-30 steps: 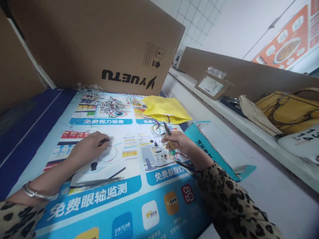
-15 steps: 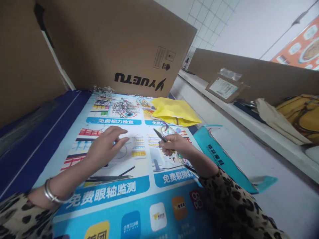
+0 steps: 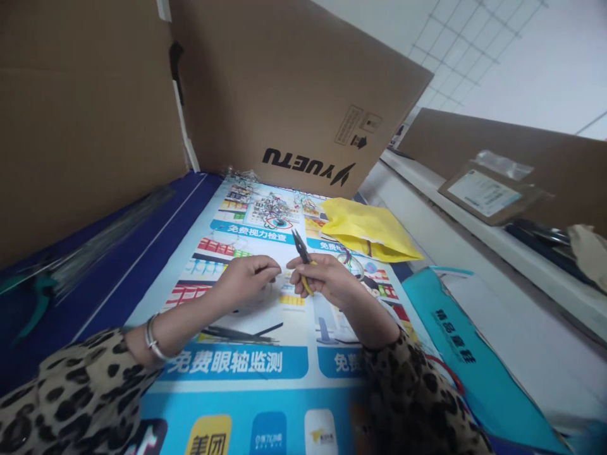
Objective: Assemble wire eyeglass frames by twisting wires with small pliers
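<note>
My right hand (image 3: 327, 278) grips a pair of pliers (image 3: 306, 285) with yellow handles, its dark pointed jaws slanting up and left. Facing it, my left hand (image 3: 249, 278) has its thumb and fingertips pinched together; anything between them is too fine to make out. The two hands are close but apart, over a printed sheet (image 3: 289, 387). Just beyond lies a heap of thin, tangled wire pieces (image 3: 272, 207) with bits of colour. Next to my right wrist is a loop of coloured wire (image 3: 353, 262).
A yellow pouch (image 3: 374, 230) lies behind my right hand, and a teal package (image 3: 467, 335) sits to the right. Large cardboard (image 3: 294, 82) stands at the back. Long thin wires (image 3: 114, 230) lie at left. A labelled packet (image 3: 488, 189) rests on the right ledge.
My left hand has closed from spread fingers into a pinch and come nearer the right. The pliers now point more upright. The whole view has shifted, with things appearing further right.
</note>
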A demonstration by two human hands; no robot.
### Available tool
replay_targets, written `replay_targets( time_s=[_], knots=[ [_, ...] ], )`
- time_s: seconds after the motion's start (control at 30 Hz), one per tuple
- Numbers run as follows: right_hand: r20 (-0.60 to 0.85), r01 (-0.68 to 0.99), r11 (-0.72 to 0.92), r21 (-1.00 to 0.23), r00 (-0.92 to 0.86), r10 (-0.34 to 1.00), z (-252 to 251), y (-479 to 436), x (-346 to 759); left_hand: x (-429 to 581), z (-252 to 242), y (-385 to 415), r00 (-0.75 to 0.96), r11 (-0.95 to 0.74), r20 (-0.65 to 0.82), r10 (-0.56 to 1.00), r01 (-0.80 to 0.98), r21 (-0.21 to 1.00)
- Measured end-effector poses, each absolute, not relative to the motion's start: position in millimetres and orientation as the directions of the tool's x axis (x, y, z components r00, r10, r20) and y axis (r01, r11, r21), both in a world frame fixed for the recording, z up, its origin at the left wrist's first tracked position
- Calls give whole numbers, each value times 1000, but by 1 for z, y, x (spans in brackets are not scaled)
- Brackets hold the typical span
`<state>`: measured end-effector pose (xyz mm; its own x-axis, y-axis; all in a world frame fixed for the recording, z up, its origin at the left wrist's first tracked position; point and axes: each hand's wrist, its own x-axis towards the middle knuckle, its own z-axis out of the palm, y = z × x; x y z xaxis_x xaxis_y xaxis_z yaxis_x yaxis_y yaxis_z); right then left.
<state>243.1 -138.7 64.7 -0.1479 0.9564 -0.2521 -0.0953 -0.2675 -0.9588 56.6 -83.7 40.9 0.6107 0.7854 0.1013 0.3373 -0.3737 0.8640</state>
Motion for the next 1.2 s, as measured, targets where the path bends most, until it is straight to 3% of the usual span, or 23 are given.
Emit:
replay_targets(
  time_s=[0.13,0.23,0.67,0.87,1.03,1.2],
  knots=[
    [-248,-205,-285,-936,-187,950,50,-133,250,58,38,-80,537,-143,-43,842,300,943],
    [-255,-222,-297,-929,-199,946,44,-132,253,58,33,-78,534,-68,-97,840,281,957],
    [-281,-59,-282,-958,-14,960,46,-132,261,56,31,-78,538,-162,-50,842,339,927],
    [-216,240,-218,-946,36,976,63,-137,267,57,32,-80,620,-162,-81,780,326,931],
    [-85,597,-69,-800,1,996,81,-148,268,58,37,-87,714,-168,-87,695,278,946],
    [-56,676,-21,-737,-30,998,80,-151,268,57,40,-88,791,69,-228,568,231,971]
  ],
)
